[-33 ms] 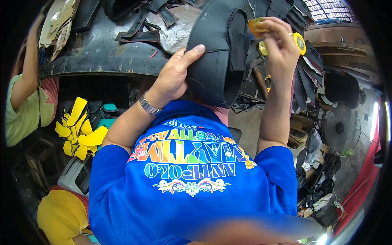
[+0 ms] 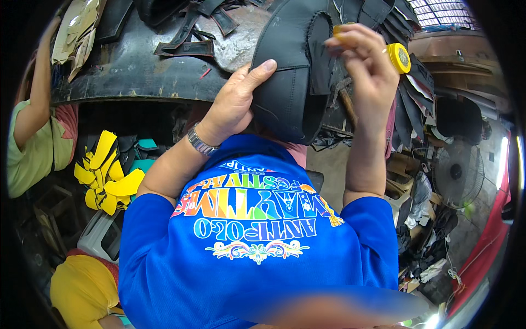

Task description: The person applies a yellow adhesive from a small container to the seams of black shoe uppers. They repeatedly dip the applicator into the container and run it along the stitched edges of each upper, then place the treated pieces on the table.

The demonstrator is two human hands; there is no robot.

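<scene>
From the head, one near, wide fisheye view faces down. It spans the left hand (image 2: 235,97) and right hand (image 2: 371,68).

Black leathery piece (image 2: 279,90): curved, smooth, stitched seam across, gripped at left edge by left hand (image 2: 234,100). Small yellow piece (image 2: 339,32): blurred, in right hand (image 2: 371,67).
</scene>
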